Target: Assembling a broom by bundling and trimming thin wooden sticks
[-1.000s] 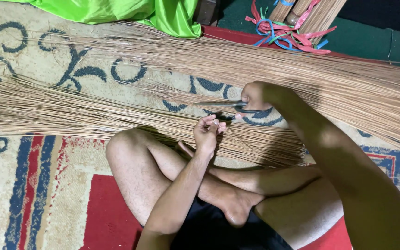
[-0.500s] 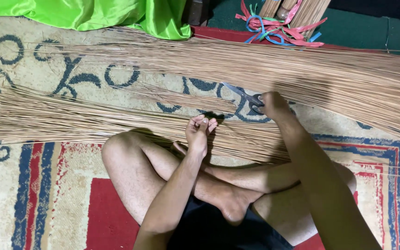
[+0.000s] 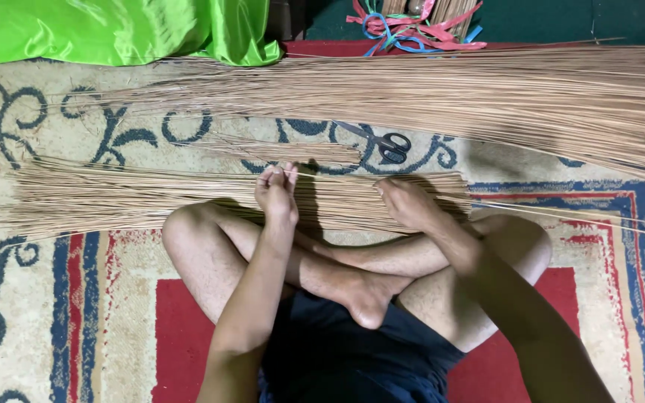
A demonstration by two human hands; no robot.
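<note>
I sit cross-legged on a patterned rug. A bundle of thin tan sticks (image 3: 113, 198) lies across in front of my knees. My left hand (image 3: 276, 192) pinches a thin stick at the bundle's top edge, fingertips together. Resting on the bundle's right end, my right hand (image 3: 406, 203) presses on the sticks with fingers curled down. A much larger pile of long sticks (image 3: 449, 93) stretches across the rug farther away. A small loose bunch of short sticks (image 3: 293, 151) lies between the two piles.
Black-handled scissors (image 3: 382, 143) lie on the rug beside the short bunch. Green shiny cloth (image 3: 113, 30) covers the far left. Coloured plastic strips (image 3: 412, 26) and more stick bundles sit at the far edge. My crossed legs (image 3: 337, 261) fill the near middle.
My right hand has dropped from the far short bunch near the scissors down to the right end of the near bundle. The left hand stayed pinching at the same spot.
</note>
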